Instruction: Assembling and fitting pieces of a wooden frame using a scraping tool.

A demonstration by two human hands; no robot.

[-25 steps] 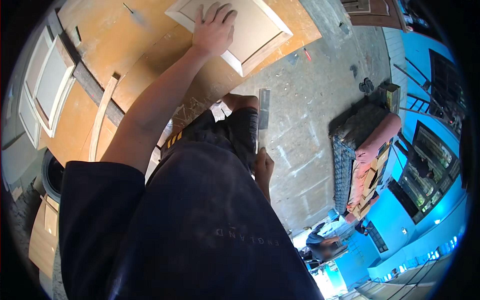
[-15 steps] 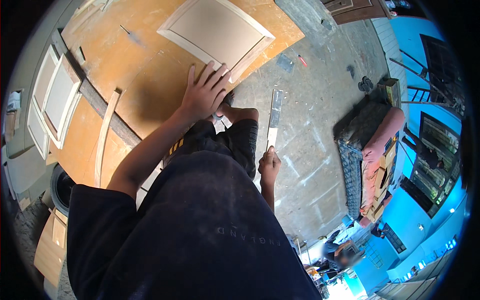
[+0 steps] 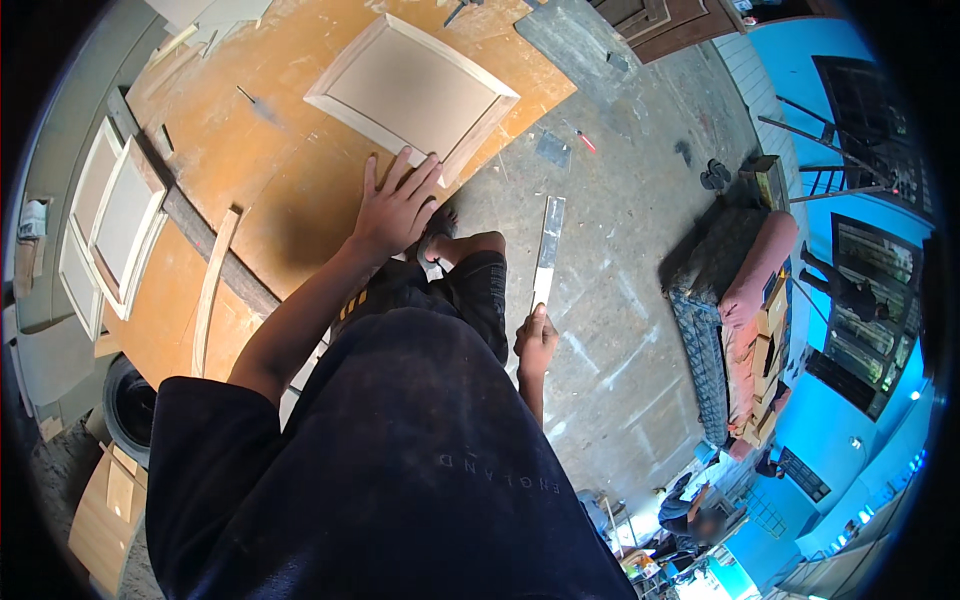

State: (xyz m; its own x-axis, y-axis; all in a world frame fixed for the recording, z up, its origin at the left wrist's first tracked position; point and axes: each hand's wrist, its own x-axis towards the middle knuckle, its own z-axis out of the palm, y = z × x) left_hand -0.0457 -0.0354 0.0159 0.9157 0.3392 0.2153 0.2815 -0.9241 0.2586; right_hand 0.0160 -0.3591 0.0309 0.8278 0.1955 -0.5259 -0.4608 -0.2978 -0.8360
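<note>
A pale wooden framed panel (image 3: 415, 85), like a cabinet door, lies flat on an orange-brown work table (image 3: 300, 170). My left hand (image 3: 393, 210) is open, fingers spread, with its fingertips at the panel's near edge. Off the table, at my right side, my right hand (image 3: 536, 343) is closed around one end of a long, narrow flat strip (image 3: 549, 240). That strip is dark grey along its far part and whitish by my fingers; its exact kind does not show. It points away from me above the concrete floor.
Two more framed panels (image 3: 125, 225) lean together at the left, beside a long timber beam (image 3: 190, 205). A curved wooden strip (image 3: 213, 290) rests near them. To the right stands a padded sofa (image 3: 705, 330). Another person (image 3: 685, 515) is far off at lower right.
My view has shifted slightly, so the table and panel sit a little lower and further left. My left hand stays at the panel's edge; my right hand keeps hold of the strip.
</note>
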